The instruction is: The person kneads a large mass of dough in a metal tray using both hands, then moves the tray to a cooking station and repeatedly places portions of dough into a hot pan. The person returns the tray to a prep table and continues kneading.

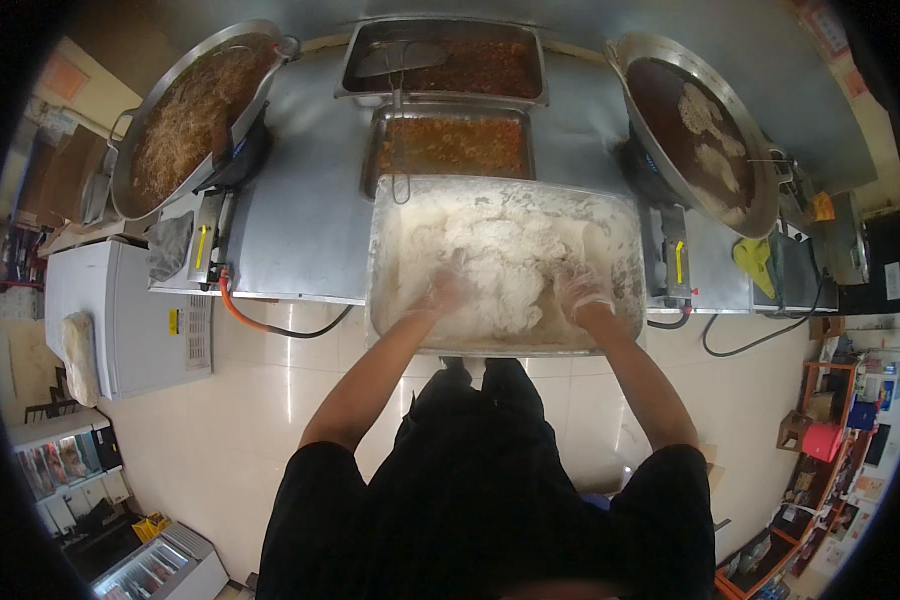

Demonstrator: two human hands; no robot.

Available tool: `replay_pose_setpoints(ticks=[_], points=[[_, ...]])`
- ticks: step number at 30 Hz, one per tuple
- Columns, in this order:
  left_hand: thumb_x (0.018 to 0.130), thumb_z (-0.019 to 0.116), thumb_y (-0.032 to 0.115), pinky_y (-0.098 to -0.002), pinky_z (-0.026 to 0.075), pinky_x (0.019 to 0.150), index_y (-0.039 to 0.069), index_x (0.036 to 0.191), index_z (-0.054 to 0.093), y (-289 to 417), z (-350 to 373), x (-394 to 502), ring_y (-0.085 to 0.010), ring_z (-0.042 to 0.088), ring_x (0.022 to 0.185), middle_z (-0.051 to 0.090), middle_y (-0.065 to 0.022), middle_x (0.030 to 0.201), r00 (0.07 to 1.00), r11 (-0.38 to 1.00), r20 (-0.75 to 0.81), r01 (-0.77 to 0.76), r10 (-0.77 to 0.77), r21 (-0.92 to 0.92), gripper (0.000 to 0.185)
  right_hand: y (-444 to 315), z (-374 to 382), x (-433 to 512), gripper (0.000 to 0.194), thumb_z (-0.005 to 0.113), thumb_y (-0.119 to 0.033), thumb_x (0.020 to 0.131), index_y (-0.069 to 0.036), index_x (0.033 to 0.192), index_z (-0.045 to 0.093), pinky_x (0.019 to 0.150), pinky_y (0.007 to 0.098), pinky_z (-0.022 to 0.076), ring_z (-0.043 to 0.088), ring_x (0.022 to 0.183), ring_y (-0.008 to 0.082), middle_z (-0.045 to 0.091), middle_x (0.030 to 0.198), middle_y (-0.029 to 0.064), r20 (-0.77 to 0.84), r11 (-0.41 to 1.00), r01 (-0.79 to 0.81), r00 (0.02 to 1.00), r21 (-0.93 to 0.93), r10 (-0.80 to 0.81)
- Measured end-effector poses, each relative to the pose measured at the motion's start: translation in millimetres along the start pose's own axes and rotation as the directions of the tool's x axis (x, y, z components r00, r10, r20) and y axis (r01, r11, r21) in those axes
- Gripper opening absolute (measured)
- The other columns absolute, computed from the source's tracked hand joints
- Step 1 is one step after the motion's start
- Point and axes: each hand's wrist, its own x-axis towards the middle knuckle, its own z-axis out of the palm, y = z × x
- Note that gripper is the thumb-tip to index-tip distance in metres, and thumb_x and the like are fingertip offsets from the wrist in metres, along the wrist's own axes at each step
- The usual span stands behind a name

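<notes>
A wide metal tray (622, 330) in front of me holds white flour and a heap of flour-coated food pieces (506, 277). The kind of food cannot be made out under the coating. My left hand (446, 289), in a clear plastic glove, is in the flour at the heap's left side, blurred and dusted white. At the heap's right edge is my right hand (581, 285), also gloved, its fingers against the flour. Coating and blur hide whether either hand grips a piece.
Beyond the tray stand two metal pans (454, 146) (495, 67) of reddish-brown liquid, with a wire skimmer (399, 142) across them. Large woks of hot oil flank them, bubbling at left (195, 127) and holding frying pieces at right (712, 142). Gas hoses (255, 321) hang below the counter edge.
</notes>
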Motion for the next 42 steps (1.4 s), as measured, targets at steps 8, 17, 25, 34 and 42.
replay_pose_setpoints(ticks=[8, 17, 25, 34, 42], points=[[0.093, 0.055, 0.021, -0.0455, 0.052, 0.083, 0.003, 0.124, 0.061, 20.6, -4.4, 9.5, -0.0393, 0.066, 0.093, 0.067, -0.0254, 0.103, 0.962, 0.971, -0.164, -0.231, 0.218, -0.067, 0.036, 23.2, -10.0, 10.6, 0.031, 0.046, -0.020, 0.096, -0.007, 0.124, 0.052, 0.089, 0.0469, 0.0503, 0.062, 0.107, 0.0387, 0.064, 0.115, 0.0238, -0.145, 0.995, -0.092, 0.985, 0.027, 0.095], [0.095, 0.057, 0.014, -0.0422, 0.051, 0.087, 0.003, 0.099, 0.064, 102.4, -62.3, -23.9, -0.0357, 0.064, 0.096, 0.067, -0.0188, 0.095, 0.921, 0.920, -0.167, -0.373, 0.352, -0.118, 0.014, 11.6, -85.9, -15.4, 0.031, 0.065, -0.029, 0.088, -0.007, 0.108, 0.058, 0.079, 0.0421, 0.0513, 0.064, 0.090, 0.0363, 0.066, 0.105, 0.0183, -0.289, 0.806, -0.091, 0.905, 0.585, 0.312], [0.092, 0.058, 0.006, -0.0388, 0.052, 0.085, 0.008, 0.097, 0.064, 125.2, -77.6, -14.5, -0.0300, 0.065, 0.093, 0.066, -0.0136, 0.095, 0.805, 0.805, -0.084, -0.569, 0.587, 0.166, 0.008, -71.5, -131.6, -7.8, 0.043, 0.067, -0.021, 0.090, -0.010, 0.131, 0.059, 0.097, 0.0342, 0.0486, 0.062, 0.110, 0.0265, 0.064, 0.127, 0.0142, -0.200, 0.338, 0.164, 0.977, 0.927, 0.074], [0.097, 0.051, 0.016, -0.0409, 0.050, 0.087, 0.004, 0.106, 0.061, 19.0, -62.1, -13.3, -0.0327, 0.062, 0.099, 0.062, -0.0173, 0.101, 0.890, 0.936, -0.434, -0.260, 0.138, -0.235, 0.018, -38.4, -160.5, -32.1, 0.040, 0.068, -0.022, 0.087, -0.009, 0.124, 0.063, 0.084, 0.0377, 0.0526, 0.066, 0.089, 0.0247, 0.070, 0.101, 0.0143, -0.263, 0.579, 0.142, 0.956, 0.803, 0.129], [0.096, 0.046, 0.023, -0.0433, 0.052, 0.077, 0.005, 0.109, 0.062, -81.4, -18.0, -13.7, -0.0356, 0.066, 0.090, 0.066, -0.0238, 0.096, 0.946, 0.919, -0.311, 0.199, -0.090, 0.340, 0.028, 1.8, -98.2, -37.1, 0.039, 0.064, -0.026, 0.088, -0.011, 0.124, 0.063, 0.085, 0.0386, 0.0531, 0.067, 0.092, 0.0324, 0.071, 0.104, 0.0148, -0.405, 0.939, 0.222, 0.909, 0.262, -0.101]])
